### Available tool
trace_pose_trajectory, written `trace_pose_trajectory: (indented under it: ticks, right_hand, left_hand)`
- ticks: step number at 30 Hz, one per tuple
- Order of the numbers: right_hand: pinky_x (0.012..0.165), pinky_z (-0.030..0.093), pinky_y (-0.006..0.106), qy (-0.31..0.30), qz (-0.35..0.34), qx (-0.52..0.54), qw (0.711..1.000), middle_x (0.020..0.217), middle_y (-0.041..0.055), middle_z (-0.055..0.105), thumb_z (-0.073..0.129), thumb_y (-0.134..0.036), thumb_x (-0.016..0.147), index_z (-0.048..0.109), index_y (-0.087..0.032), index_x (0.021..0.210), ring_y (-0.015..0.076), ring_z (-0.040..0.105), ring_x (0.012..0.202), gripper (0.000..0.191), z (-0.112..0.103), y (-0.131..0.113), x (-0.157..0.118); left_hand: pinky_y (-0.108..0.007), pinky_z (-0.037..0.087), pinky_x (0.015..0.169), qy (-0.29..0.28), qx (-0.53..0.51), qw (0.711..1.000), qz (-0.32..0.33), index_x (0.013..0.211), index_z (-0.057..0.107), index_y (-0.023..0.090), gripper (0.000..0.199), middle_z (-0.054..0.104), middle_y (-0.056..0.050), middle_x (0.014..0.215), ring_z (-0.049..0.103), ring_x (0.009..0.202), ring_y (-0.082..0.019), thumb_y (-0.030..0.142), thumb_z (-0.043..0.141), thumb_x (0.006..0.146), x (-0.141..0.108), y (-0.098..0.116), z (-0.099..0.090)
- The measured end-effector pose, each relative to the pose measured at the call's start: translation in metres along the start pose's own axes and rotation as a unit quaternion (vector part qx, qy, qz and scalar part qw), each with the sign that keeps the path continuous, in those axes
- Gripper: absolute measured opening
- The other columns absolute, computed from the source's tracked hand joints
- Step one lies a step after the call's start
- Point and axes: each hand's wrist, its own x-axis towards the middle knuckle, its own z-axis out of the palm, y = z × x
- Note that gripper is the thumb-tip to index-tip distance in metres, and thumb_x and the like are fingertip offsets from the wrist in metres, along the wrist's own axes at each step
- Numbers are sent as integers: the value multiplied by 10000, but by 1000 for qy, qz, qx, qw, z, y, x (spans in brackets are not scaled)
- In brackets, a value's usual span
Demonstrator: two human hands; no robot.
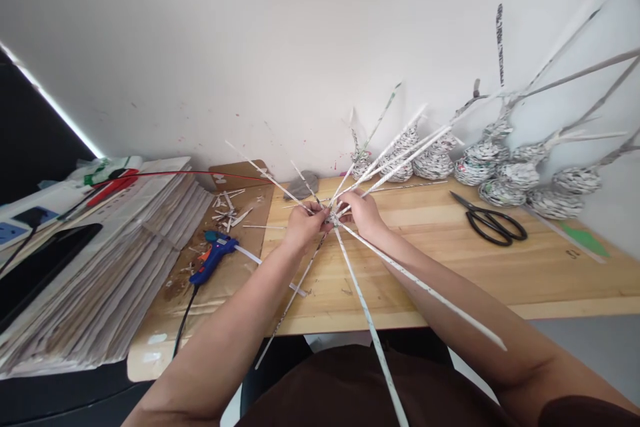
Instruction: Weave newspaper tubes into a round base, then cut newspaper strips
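Wood tabletop (440, 247) | black mark (573, 255) illegible | left grip (306, 223), right grip (363, 211) on paper sticks (370, 321)

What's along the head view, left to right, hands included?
Paper stack → glue gun → left hand → strip hub → right hand → scissors → green piece.

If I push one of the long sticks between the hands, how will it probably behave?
The sticks look fairly stiff, since most extend nearly straight. They are probably light, being so thin. Pushing one may turn the others, as they meet between the left hand and right hand.
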Motion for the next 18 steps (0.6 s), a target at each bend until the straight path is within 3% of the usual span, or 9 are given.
trace_pose_trajectory:
  ticks: [3,6,9,13,18]
  right_hand:
    - [472,415,227,5,-19,40,999,574,5,592,602,-392,659,583,-181,574,129,534,530,229,0,-3,-2]
    - [531,422,240,7,-54,11,998,660,34,663,606,-439,691,677,-167,641,149,572,607,286,0,-4,-4]
    - [605,427,251,1,-104,-128,986,697,28,698,616,-408,724,730,-179,714,171,616,697,256,-2,-4,-5]
    - [593,393,256,-19,-142,-324,935,637,-9,678,617,-371,763,724,-203,752,158,611,638,200,-5,-3,-7]
    - [565,367,254,-12,-174,-400,900,574,-23,643,622,-333,773,668,-207,719,142,594,574,145,-6,-3,-10]
  left_hand:
    - [-215,549,532,7,6,1000,-2,626,578,133,313,561,35,580,568,514,-78,233,872,591,0,-3,1]
    - [-215,538,526,4,4,1000,-1,588,585,130,301,564,30,569,564,503,-80,221,871,566,2,-5,1]
    - [-235,553,541,13,-23,1000,-5,601,590,128,288,576,33,569,573,490,-85,183,868,552,5,-3,-1]
    - [-234,558,548,23,-47,999,-9,669,620,115,255,632,3,604,621,510,-106,160,857,587,9,2,-6]
    - [-216,546,536,5,-36,999,-9,666,621,102,266,638,-6,595,607,493,-93,149,872,591,6,7,-9]
